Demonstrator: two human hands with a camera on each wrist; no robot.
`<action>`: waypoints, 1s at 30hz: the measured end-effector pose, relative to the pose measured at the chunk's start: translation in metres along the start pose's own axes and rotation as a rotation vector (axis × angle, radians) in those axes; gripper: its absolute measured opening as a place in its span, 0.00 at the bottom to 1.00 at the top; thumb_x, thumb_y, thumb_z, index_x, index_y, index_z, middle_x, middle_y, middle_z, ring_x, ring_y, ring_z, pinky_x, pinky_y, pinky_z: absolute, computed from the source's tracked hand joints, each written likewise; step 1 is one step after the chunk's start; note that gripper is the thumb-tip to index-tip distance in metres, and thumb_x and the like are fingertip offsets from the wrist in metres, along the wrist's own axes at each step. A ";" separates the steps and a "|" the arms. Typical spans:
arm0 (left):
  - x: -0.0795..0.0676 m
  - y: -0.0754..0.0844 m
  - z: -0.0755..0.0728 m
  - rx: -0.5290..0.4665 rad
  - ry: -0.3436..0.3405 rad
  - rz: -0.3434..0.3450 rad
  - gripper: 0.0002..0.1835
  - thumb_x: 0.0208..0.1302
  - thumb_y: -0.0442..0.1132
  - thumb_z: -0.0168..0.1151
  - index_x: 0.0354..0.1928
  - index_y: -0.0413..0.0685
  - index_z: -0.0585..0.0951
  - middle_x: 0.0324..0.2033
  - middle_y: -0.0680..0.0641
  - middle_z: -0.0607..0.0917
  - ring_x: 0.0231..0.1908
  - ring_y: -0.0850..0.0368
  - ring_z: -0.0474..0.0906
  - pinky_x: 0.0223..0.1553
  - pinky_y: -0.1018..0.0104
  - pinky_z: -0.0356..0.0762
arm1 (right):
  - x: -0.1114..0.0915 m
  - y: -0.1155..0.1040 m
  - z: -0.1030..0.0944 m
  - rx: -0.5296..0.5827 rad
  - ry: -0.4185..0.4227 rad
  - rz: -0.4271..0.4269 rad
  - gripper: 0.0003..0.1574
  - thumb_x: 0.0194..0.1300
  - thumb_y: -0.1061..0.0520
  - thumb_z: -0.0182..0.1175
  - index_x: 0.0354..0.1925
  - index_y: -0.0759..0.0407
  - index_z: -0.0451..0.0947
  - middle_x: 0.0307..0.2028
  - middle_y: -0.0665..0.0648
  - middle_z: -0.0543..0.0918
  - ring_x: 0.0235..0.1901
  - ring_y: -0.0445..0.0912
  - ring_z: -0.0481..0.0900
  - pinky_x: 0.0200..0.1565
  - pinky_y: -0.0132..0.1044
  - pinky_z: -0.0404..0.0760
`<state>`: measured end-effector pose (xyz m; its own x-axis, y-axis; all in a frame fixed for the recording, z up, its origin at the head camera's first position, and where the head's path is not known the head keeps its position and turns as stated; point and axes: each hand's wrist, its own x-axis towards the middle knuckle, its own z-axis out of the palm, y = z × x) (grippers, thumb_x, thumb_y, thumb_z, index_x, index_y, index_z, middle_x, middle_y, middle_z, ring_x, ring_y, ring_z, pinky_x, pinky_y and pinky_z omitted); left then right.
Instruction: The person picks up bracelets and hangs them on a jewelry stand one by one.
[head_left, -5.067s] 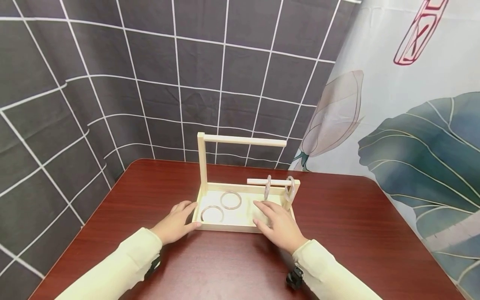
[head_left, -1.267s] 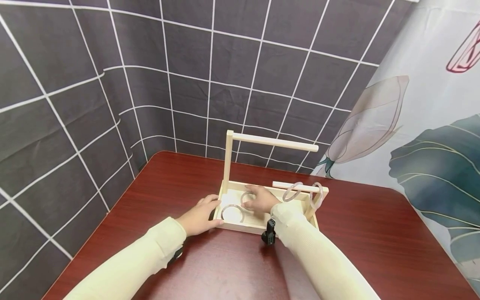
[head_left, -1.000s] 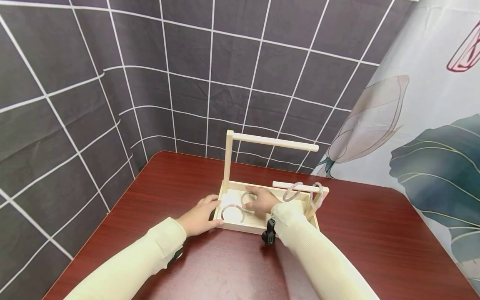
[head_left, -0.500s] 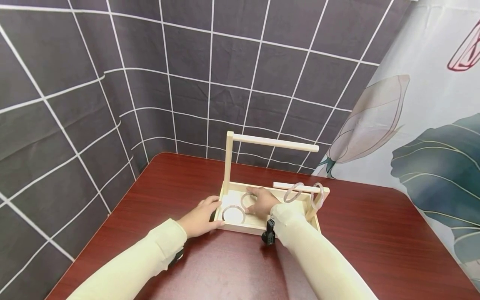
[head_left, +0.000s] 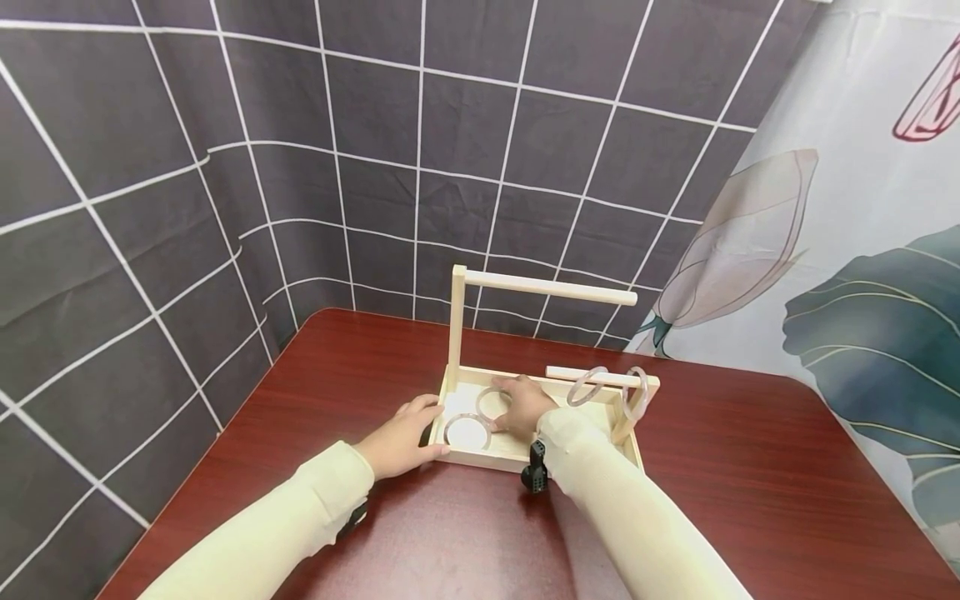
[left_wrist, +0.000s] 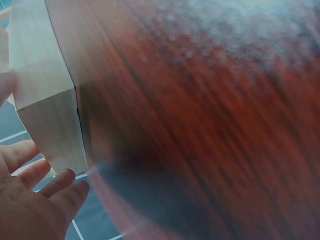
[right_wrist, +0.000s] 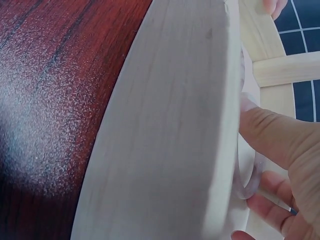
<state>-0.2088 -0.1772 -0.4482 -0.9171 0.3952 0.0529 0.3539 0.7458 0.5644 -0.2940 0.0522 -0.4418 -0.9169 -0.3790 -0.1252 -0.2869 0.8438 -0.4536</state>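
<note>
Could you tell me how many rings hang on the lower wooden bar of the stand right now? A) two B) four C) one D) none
A: two rings hang on the lower bar, while two more lie flat in the tray.

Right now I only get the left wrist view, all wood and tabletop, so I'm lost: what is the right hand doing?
Observer: The right hand is inside the wooden tray, pinching the farther ring that lies there.
Operator: Any other rings?
Observer: A nearer ring lies flat by the front wall; two rings hang on the low bar.
Operator: Is the tall bar free?
Observer: Yes, the upper bar carries nothing.
</note>
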 end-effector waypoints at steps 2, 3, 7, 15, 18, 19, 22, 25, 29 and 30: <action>0.000 0.000 0.000 0.001 0.003 -0.001 0.36 0.60 0.47 0.67 0.64 0.32 0.69 0.65 0.38 0.66 0.65 0.40 0.62 0.64 0.48 0.64 | 0.000 0.000 0.001 -0.013 0.002 0.001 0.52 0.41 0.52 0.79 0.66 0.55 0.71 0.54 0.65 0.75 0.53 0.57 0.73 0.56 0.49 0.73; 0.000 0.000 0.001 0.001 0.004 -0.001 0.36 0.60 0.47 0.67 0.64 0.32 0.69 0.65 0.38 0.66 0.65 0.40 0.62 0.64 0.48 0.64 | 0.000 0.000 0.001 -0.014 0.002 0.004 0.52 0.41 0.52 0.79 0.66 0.54 0.71 0.54 0.65 0.74 0.53 0.57 0.73 0.56 0.49 0.73; 0.000 -0.001 0.002 0.002 0.009 0.002 0.36 0.60 0.46 0.67 0.64 0.32 0.69 0.65 0.38 0.66 0.65 0.40 0.62 0.64 0.48 0.64 | 0.000 -0.002 0.000 -0.013 -0.010 0.009 0.52 0.40 0.53 0.80 0.65 0.55 0.71 0.54 0.66 0.73 0.54 0.58 0.71 0.56 0.50 0.73; 0.000 -0.001 0.001 -0.008 0.012 0.004 0.35 0.60 0.46 0.67 0.64 0.32 0.69 0.65 0.38 0.66 0.65 0.39 0.62 0.63 0.47 0.64 | -0.002 -0.004 0.001 -0.043 -0.022 0.027 0.53 0.40 0.49 0.80 0.65 0.57 0.71 0.54 0.65 0.71 0.56 0.59 0.67 0.56 0.48 0.72; -0.001 0.000 0.000 -0.014 0.010 0.004 0.35 0.60 0.45 0.67 0.64 0.32 0.69 0.65 0.38 0.66 0.65 0.39 0.62 0.63 0.47 0.64 | -0.002 -0.005 0.001 -0.041 -0.027 0.042 0.55 0.40 0.48 0.80 0.66 0.58 0.70 0.55 0.64 0.70 0.56 0.57 0.65 0.56 0.47 0.71; -0.001 0.001 -0.001 -0.014 0.009 0.004 0.35 0.60 0.45 0.67 0.64 0.32 0.69 0.65 0.38 0.66 0.65 0.39 0.62 0.63 0.47 0.64 | -0.002 -0.004 0.001 -0.043 -0.027 0.043 0.55 0.40 0.48 0.79 0.66 0.59 0.70 0.55 0.63 0.69 0.56 0.57 0.64 0.56 0.47 0.71; -0.001 0.002 -0.002 -0.013 0.005 0.002 0.35 0.60 0.45 0.67 0.64 0.32 0.69 0.65 0.38 0.66 0.65 0.39 0.62 0.63 0.47 0.64 | -0.001 -0.004 0.002 -0.049 -0.028 0.049 0.55 0.41 0.48 0.79 0.66 0.60 0.70 0.55 0.62 0.69 0.57 0.57 0.64 0.55 0.48 0.72; -0.001 0.002 -0.002 -0.012 0.001 0.002 0.35 0.60 0.45 0.67 0.64 0.32 0.69 0.65 0.38 0.66 0.65 0.39 0.62 0.63 0.47 0.64 | 0.001 -0.002 0.004 -0.055 -0.033 0.059 0.55 0.41 0.47 0.79 0.65 0.60 0.70 0.55 0.63 0.69 0.57 0.57 0.64 0.54 0.48 0.73; -0.001 0.001 -0.001 -0.015 -0.002 0.008 0.35 0.60 0.45 0.67 0.64 0.32 0.69 0.65 0.37 0.65 0.65 0.38 0.62 0.63 0.46 0.64 | 0.003 0.000 0.006 -0.058 -0.040 0.070 0.54 0.40 0.47 0.79 0.64 0.61 0.70 0.55 0.65 0.69 0.57 0.59 0.63 0.57 0.49 0.71; -0.001 0.001 -0.001 -0.015 -0.002 0.007 0.35 0.60 0.45 0.67 0.64 0.32 0.69 0.65 0.37 0.65 0.65 0.38 0.62 0.63 0.46 0.64 | 0.003 0.000 0.006 -0.056 -0.041 0.073 0.54 0.40 0.47 0.79 0.64 0.62 0.70 0.55 0.65 0.70 0.57 0.59 0.63 0.57 0.49 0.70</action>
<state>-0.2078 -0.1773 -0.4473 -0.9141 0.4018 0.0553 0.3578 0.7346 0.5765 -0.2953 0.0486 -0.4476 -0.9241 -0.3299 -0.1930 -0.2355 0.8892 -0.3922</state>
